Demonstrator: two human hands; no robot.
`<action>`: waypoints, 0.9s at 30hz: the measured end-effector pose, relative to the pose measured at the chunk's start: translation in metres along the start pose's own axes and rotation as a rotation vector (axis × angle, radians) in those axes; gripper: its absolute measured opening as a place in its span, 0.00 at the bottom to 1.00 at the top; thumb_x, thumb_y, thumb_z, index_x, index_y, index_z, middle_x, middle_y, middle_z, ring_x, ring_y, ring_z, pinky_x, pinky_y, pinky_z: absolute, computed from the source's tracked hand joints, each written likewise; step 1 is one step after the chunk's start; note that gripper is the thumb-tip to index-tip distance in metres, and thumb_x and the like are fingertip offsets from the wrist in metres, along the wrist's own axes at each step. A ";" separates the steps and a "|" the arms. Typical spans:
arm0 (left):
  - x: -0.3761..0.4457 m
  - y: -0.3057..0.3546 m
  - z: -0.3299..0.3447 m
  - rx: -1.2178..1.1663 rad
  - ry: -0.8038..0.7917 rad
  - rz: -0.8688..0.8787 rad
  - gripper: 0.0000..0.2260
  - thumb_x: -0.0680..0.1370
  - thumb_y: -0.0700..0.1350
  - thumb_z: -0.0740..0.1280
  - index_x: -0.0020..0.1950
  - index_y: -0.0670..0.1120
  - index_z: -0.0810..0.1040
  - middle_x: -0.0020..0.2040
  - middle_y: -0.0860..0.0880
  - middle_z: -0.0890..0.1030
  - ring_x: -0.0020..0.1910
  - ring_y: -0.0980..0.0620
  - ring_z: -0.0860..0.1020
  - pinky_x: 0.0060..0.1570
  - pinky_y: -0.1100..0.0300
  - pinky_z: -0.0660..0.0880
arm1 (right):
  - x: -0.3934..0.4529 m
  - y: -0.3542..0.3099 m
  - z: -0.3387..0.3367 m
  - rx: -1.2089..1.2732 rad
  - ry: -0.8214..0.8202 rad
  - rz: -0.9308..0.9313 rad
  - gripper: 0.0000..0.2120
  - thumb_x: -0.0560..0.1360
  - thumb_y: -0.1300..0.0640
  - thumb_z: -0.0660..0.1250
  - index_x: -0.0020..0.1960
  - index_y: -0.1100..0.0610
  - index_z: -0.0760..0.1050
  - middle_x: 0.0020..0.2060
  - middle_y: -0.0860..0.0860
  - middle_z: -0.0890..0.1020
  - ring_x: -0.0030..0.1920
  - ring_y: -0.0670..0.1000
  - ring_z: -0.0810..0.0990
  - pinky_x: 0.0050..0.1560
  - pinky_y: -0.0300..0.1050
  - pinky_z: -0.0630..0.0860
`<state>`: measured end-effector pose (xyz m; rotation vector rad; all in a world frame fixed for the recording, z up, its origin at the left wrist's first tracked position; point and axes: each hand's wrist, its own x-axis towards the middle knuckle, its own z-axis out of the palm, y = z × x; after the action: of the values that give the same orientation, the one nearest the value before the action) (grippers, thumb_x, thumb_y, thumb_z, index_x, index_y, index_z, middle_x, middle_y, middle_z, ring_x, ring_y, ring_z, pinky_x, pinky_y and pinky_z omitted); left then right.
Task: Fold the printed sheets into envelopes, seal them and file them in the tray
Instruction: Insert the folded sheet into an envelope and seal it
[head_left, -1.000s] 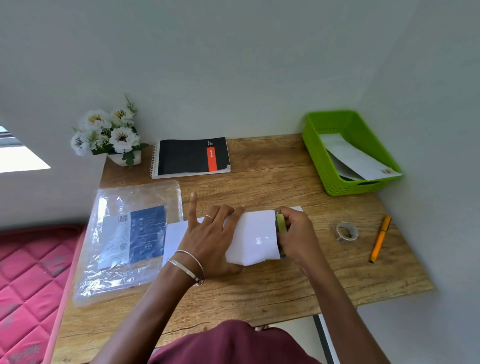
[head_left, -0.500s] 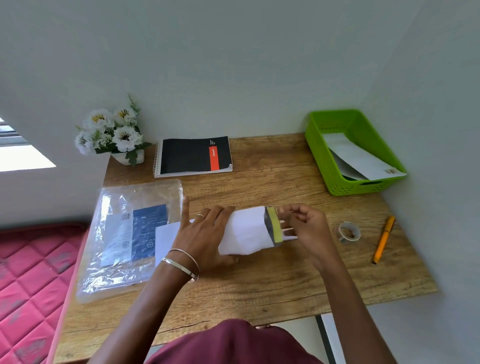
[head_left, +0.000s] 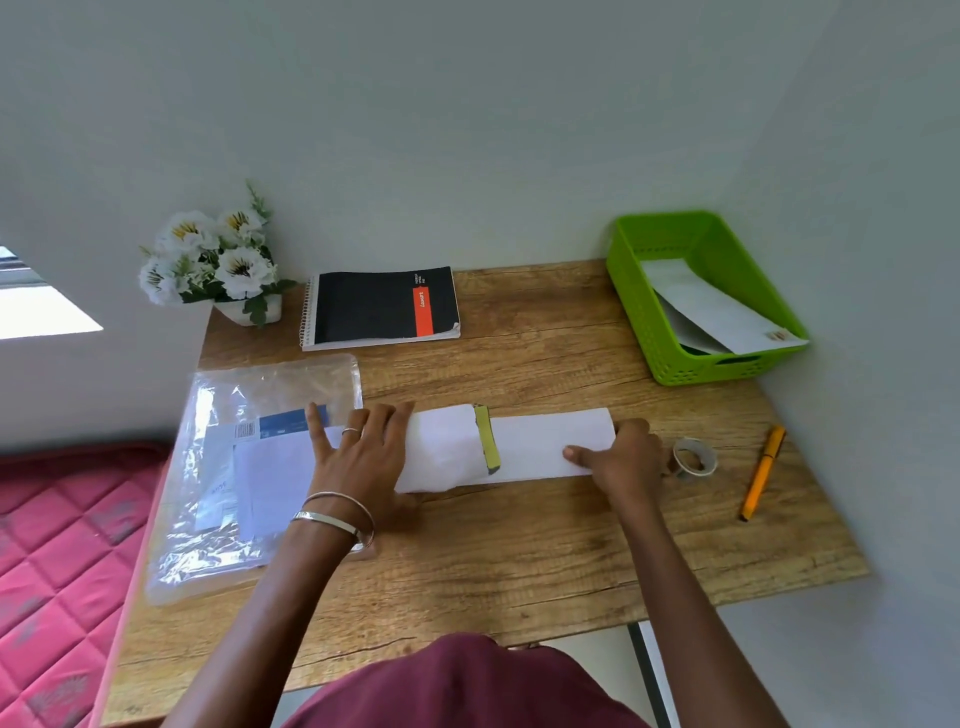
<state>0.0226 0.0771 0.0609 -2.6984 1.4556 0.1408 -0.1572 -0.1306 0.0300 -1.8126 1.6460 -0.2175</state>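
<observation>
1. Roughly, the wooden bench (head_left: 519, 545) is hemmed by a wall behind and a wall on the right, where the green tray (head_left: 670, 332) sits in the far right corner; its near edge and left edge are open, and a pink quilted mattress (head_left: 57, 545) lies beyond the left edge.
2. Bare wood is free along the near strip in front of the hands, and between the envelope and the spiral notebook (head_left: 382, 306) at the back.
3. Counted: one tray holding two white envelopes (head_left: 717, 306), one of them poking over its near rim; one notebook; one pot of white flowers (head_left: 218, 260) at the far left corner; one clear plastic packet of paper (head_left: 244, 467) on the left; one tape roll (head_left: 693, 457); one orange pen (head_left: 761, 473) near the right edge.
4. The white envelope (head_left: 447, 447) lies flat mid-bench, its open mouth to the right edged by a yellow-green strip (head_left: 487, 439).
5. A folded white sheet (head_left: 550, 441) sticks out of that mouth, long and narrow, its right end reaching the right hand.
6. The left hand (head_left: 363, 457), wearing a ring and two bangles, presses flat with fingers spread on the envelope's left end, gripping nothing.
7. The right hand (head_left: 623, 457) pinches the sheet's right end, thumb on top, just beside the tape roll.
</observation>
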 end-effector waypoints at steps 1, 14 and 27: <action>0.000 -0.001 0.001 0.000 -0.003 -0.007 0.45 0.66 0.63 0.70 0.74 0.49 0.52 0.70 0.49 0.62 0.71 0.43 0.59 0.62 0.29 0.34 | 0.001 0.001 -0.001 0.043 -0.004 -0.016 0.29 0.60 0.50 0.80 0.54 0.62 0.76 0.52 0.58 0.80 0.51 0.60 0.79 0.46 0.53 0.77; 0.003 -0.019 0.009 -0.186 -0.071 -0.094 0.47 0.65 0.56 0.74 0.74 0.47 0.50 0.71 0.46 0.58 0.72 0.41 0.54 0.65 0.33 0.35 | -0.021 0.009 -0.046 0.848 0.015 -0.197 0.13 0.76 0.63 0.67 0.59 0.61 0.73 0.48 0.54 0.81 0.36 0.47 0.83 0.30 0.43 0.80; 0.007 -0.013 0.004 -0.258 -0.061 -0.095 0.47 0.65 0.58 0.74 0.74 0.47 0.49 0.69 0.44 0.59 0.72 0.40 0.54 0.68 0.33 0.39 | -0.032 0.011 -0.040 0.914 -0.108 -0.162 0.13 0.74 0.64 0.69 0.58 0.57 0.73 0.48 0.52 0.82 0.35 0.49 0.84 0.31 0.43 0.81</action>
<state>0.0367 0.0787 0.0563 -2.9275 1.3743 0.4288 -0.1934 -0.1149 0.0639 -1.2046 1.0409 -0.7837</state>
